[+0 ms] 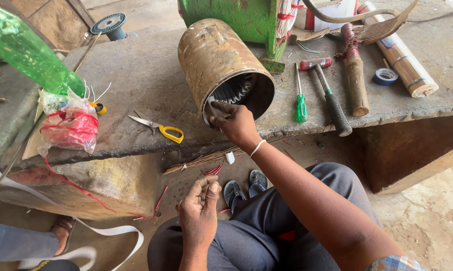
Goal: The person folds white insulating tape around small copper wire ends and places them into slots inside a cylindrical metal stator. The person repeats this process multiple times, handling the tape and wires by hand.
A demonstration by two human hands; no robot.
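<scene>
A rusty metal cylinder (214,60), a motor housing with slotted teeth visible inside, is laid on its side on the stone table (146,80), its open mouth turned toward the near edge. The right hand (236,123) is placed at the lower rim of that mouth, with the fingers pressed on a small pale strip (211,108) set against the inner slots; a white band (257,148) is worn at the wrist. The left hand (200,211) is held low over the lap, its fingers curled loosely inward; whether anything is pinched in it cannot be told.

To the left of the cylinder, yellow-handled scissors (158,128) are laid flat on the table, and farther left a plastic bag (68,125) with red material is seen beside a green bottle (28,50). To the right of the cylinder a green screwdriver (300,100), a black-handled tool (333,108) and a wooden mallet (356,75) are lined up, with a roll of blue tape (386,76) and a rolled bundle (402,55) beyond them. A green machine body (236,17) stands behind the cylinder. Below the table edge a bunch of thin sticks (201,159), red scraps (211,170) and a pair of sandals (244,186) are seen on the floor. A white strip (111,232) is looped at the near left, where another person's foot (61,228) is seen.
</scene>
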